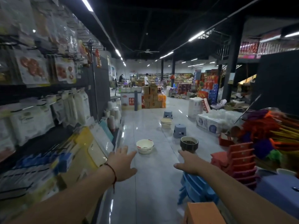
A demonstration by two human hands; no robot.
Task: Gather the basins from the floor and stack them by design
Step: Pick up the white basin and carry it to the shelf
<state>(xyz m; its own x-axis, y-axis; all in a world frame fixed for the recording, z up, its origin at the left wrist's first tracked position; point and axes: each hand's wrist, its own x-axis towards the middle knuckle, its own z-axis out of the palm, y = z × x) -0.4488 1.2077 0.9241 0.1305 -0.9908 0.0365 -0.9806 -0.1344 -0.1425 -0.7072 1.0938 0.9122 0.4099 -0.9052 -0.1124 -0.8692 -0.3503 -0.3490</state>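
Observation:
A cream basin (145, 146) with a red label on its rim sits on the tiled aisle floor ahead. To its right stands a dark basin (189, 144). Farther down the aisle is a short stack of cream basins (166, 123). My left hand (122, 162) reaches forward with fingers spread, empty, its fingertips just short of the near cream basin. My right hand (189, 162) is stretched out too, open and empty, below the dark basin. A red cord is around my left wrist.
Shelves of packaged goods (48, 118) line the left. Two grey-blue stools (179, 130) stand in the aisle. Stacked red chairs (239, 160), blue chairs (195, 188), an orange box (202, 212) and a broom pile (275, 126) crowd the right. People stand far back.

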